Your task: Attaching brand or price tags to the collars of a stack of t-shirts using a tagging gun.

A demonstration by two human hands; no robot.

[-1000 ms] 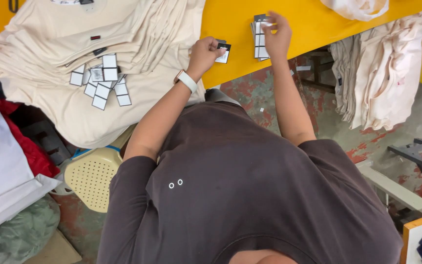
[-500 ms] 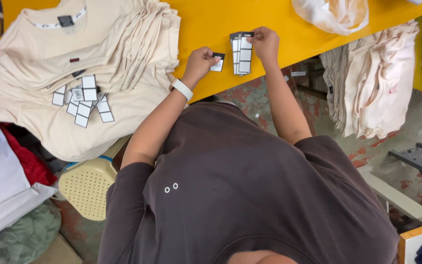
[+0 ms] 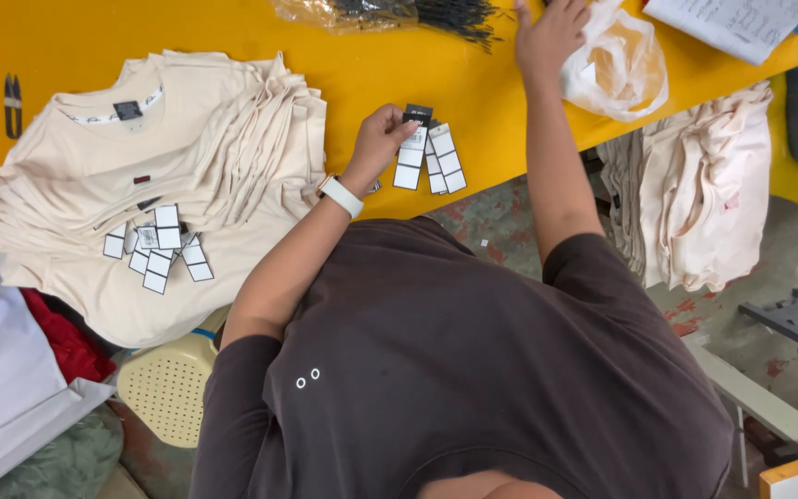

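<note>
Two hands are in view, split across the yellow table (image 3: 344, 55). The left hand (image 3: 379, 140) is closed on a fan of black-and-white hang tags (image 3: 429, 157), pinched at their upper, black end; the tags' long axis runs from the fingers toward the table's near edge, and the fan lies just to the right of that hand. A white wristband (image 3: 340, 195) is seen on the left wrist.

The right hand (image 3: 547, 37) is stretched well beyond the tags, toward the table's far side, fingers spread and flat; it is touching or just short of the crumpled clear plastic bag (image 3: 619, 66), and contact cannot be confirmed. Nothing is seen gripped in it. A bundle of black string loops in a clear bag (image 3: 390, 13) lies just left of it, at the far edge.

The left hand is clearly the nearer one to the tags. A stack of cream T-shirts (image 3: 140, 185) lies at the table's left part, well apart from both hands, with more loose tags (image 3: 157, 245) scattered on top. Thread snips (image 3: 13, 97) lie left of the stack.
</note>
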